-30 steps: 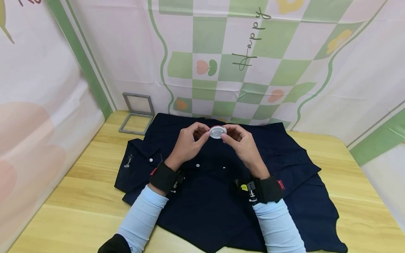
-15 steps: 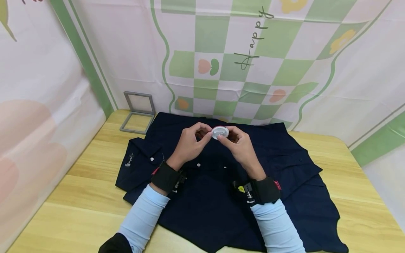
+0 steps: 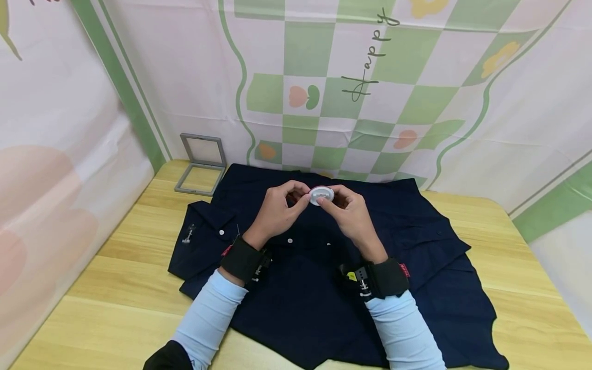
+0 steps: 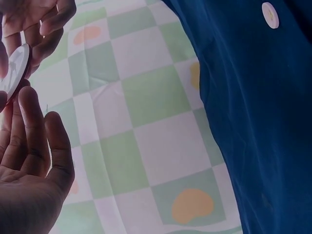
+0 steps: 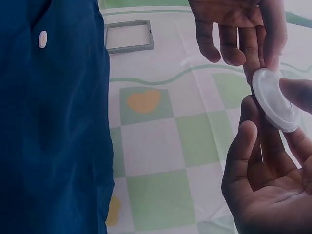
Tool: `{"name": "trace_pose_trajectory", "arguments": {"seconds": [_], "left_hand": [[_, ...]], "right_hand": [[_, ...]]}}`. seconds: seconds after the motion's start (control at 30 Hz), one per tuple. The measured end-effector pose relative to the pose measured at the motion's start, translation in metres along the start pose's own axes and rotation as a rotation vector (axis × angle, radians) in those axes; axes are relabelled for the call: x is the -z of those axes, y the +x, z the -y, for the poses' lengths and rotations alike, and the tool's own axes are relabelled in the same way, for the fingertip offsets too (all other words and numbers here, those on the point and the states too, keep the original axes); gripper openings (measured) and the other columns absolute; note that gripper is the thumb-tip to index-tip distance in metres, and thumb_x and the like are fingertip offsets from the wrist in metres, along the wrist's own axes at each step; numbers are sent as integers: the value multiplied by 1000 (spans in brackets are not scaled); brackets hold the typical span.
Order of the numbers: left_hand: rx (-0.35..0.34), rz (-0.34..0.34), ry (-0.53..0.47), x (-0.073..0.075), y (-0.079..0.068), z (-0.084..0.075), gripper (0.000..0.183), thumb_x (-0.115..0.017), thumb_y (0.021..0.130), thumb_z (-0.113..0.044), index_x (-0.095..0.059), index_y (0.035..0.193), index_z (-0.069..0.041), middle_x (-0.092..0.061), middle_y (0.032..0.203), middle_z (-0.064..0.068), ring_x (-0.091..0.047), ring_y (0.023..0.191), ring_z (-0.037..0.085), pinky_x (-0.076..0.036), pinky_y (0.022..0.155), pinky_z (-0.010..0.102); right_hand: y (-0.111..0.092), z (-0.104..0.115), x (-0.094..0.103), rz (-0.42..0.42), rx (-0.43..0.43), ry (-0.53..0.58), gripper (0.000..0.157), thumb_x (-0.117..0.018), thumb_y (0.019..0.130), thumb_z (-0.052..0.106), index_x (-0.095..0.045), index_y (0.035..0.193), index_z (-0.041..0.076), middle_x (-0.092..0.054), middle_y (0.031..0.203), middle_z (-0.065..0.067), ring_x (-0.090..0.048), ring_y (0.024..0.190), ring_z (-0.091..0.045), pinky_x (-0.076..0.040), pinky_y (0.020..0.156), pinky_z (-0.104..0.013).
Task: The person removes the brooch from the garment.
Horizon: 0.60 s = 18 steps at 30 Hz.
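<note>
Above a navy shirt [image 3: 300, 288] laid out on the table, both hands hold a round pin badge [image 3: 319, 192]. Its white back, with a pin across it, faces the head camera, and a red edge shows at its far rim. The left hand [image 3: 277, 209] pinches the badge's left edge between thumb and fingertips. My right hand [image 3: 352, 215] grips the other side, thumb laid on the white back. In the right wrist view the badge [image 5: 273, 97] stands tilted between both hands. The badge [image 4: 18, 66] is partly cut off in the left wrist view.
A grey-framed case [image 3: 200, 164] stands opened at the back left of the wooden table [image 3: 115, 288]. White buttons [image 3: 290, 240] and a small embroidered emblem [image 3: 188, 234] show on the shirt. A patterned curtain [image 3: 351, 61] hangs close behind the table.
The right thumb has slid from the badge's edge onto its back, and the badge has turned slightly. Both hands have shifted a little rightward; over the last half second they barely move.
</note>
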<state>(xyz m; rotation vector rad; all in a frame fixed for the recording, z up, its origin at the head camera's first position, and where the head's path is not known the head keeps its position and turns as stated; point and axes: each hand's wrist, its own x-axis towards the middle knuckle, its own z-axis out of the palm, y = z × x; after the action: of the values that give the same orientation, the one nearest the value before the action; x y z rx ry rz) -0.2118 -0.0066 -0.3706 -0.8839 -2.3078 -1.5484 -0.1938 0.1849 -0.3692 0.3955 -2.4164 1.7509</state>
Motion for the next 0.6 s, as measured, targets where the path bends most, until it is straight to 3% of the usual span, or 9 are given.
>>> {"name": "trace_pose_trajectory", "arguments": {"seconds": [0.6], "left_hand": [[-21, 9, 23, 0, 0, 0, 16, -60, 98, -11, -65, 107, 0, -69, 94, 13, -64, 80, 20, -54, 76, 34]], "right_hand": [[-1, 0, -1, -67, 19, -48, 29, -68, 93, 19, -69, 114, 0, -70, 107, -18, -64, 87, -1, -52, 78, -16]]}}
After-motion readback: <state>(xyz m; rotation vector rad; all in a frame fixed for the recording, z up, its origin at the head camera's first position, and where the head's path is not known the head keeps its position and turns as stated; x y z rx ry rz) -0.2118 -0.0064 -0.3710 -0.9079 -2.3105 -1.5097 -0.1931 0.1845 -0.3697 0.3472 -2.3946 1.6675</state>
